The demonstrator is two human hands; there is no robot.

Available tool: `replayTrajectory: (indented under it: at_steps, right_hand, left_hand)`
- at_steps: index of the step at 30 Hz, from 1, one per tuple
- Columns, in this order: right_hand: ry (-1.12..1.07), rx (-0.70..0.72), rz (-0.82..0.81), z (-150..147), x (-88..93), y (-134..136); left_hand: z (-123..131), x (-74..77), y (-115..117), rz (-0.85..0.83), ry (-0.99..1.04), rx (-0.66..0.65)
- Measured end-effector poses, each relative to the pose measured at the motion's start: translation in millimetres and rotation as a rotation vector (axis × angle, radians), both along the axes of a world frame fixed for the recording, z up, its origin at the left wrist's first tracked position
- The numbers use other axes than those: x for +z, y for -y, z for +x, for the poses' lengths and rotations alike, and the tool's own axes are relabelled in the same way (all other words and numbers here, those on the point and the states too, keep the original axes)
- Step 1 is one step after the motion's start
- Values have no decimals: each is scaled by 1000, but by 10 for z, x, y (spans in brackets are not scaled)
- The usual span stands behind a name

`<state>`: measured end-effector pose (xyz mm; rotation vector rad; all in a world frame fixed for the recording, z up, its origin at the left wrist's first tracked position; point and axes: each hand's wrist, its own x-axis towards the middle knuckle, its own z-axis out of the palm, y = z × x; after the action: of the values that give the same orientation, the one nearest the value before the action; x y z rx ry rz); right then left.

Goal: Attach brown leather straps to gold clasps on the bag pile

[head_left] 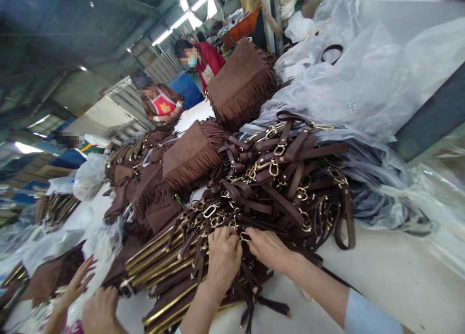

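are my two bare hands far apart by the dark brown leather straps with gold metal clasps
No, the left hand and right hand are close together at the near side of the straps.

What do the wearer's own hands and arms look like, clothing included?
Left hand and right hand are bare, no gloves; no watch or bracelet visible on either wrist. A plain light blue sleeve covers part of the right arm; too little shows of the left one.

I can't read a word from here — the yellow print on the red apron is too small to make out, and the faint marks on the blue panel blur — no letters, no numbers.
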<state>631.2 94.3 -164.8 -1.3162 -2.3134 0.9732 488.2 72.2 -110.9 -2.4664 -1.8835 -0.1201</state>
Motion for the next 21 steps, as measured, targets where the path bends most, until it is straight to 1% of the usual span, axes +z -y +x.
replayTrajectory:
  at_steps: [2, 4, 7, 9, 12, 15, 18, 19, 20, 21]
  right_hand:
    - [-61, 5, -93, 56, 120, -126]
    - [-112, 13, -170, 68, 235, -255]
    - [-148, 19, -257, 18, 369, -414]
    - [-154, 25, -305, -34, 426, -489]
    - [-154, 39, -356, -90, 475, -563]
    - [-141, 53, -378, -102, 498, -592]
    - [-115, 63, -379, -94, 509, -587]
    - [-104, 67, -376, -93, 513, -582]
    - [-93, 72, -369, -96, 520, -579]
    - [-81, 80, -359, -102, 530, -578]
  left_hand:
    - [-111, 52, 83, 117, 27, -117]
    - [-199, 77, 199, 215, -9, -202]
    - [-247, 27, 377, 264, -68, -262]
    - [-231, -44, 462, 297, -53, -228]
    - [-185, -119, 514, 315, 23, -71]
    - [-145, -104, 509, 227, 104, 72]
    - [-84, -43, 496, 164, 100, 179]
    - [-53, -26, 492, 176, 73, 189]
    - [-17, -13, 485, 197, 40, 169]
    - [22, -4, 474, 210, 4, 117]
